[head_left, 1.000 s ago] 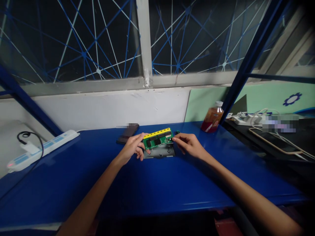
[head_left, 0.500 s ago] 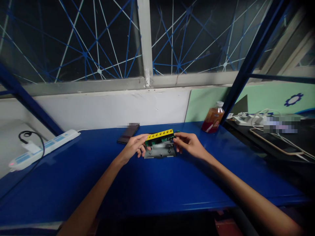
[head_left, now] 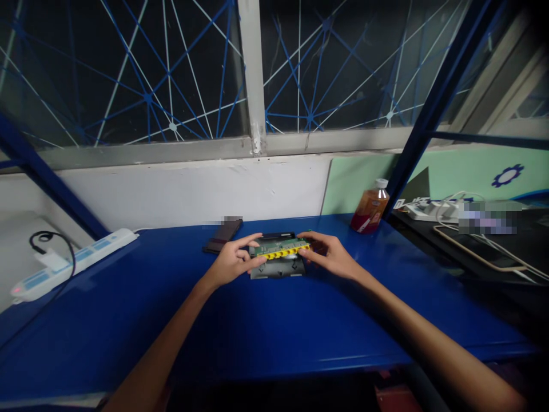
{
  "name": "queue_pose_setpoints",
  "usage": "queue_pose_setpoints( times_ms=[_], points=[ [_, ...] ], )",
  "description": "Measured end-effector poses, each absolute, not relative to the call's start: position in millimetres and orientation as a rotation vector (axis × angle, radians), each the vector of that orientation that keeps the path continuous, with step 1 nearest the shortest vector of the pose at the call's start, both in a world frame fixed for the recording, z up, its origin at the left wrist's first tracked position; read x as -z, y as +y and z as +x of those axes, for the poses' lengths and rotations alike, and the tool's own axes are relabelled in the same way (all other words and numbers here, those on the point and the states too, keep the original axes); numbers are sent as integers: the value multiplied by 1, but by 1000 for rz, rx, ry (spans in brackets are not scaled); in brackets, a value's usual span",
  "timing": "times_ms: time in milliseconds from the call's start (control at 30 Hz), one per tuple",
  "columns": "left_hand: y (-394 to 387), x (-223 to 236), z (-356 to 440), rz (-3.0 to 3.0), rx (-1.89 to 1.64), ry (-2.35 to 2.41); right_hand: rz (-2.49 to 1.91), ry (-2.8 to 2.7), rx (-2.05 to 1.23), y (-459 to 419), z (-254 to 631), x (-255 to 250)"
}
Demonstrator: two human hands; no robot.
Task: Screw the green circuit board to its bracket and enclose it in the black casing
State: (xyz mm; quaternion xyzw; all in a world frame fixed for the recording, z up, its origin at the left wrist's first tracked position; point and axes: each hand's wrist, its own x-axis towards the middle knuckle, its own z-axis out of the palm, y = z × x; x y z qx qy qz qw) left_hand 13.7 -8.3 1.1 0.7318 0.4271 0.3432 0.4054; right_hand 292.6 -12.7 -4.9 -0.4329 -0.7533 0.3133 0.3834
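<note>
Between my two hands is a green circuit board with a row of yellow ports along its near edge. Its left end is gripped by my left hand, thumb at the near side and fingers at the far side. On the right end, my right hand pinches the board the same way. Beneath it a dark grey casing lies on the blue table, its near part showing small posts and cutouts. The board covers the casing's middle; I cannot tell whether they touch.
A dark phone lies behind my left hand. A bottle of reddish drink stands at the back right. At the left is a white power strip with a black cable. Cables and another phone rest on a black surface at the right.
The circuit board has been tipped, so its yellow ports turned from facing up to facing me, and its green face now shows. Both hands kept hold of it.
</note>
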Motion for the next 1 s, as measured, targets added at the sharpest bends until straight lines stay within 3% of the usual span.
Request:
queue_pose_setpoints(
  times_ms=[433,767,1000],
  points=[
    [-19,0,23,2557,-1050,1370,-1005,-2107,-155,-15,293,12],
    [-17,-1,22,2569,-1013,1325,-1021,-2180,-99,-15,294,11],
    [-9,3,13,2522,-667,1150,-1080,-2376,-167,-16,296,5]
  ],
)
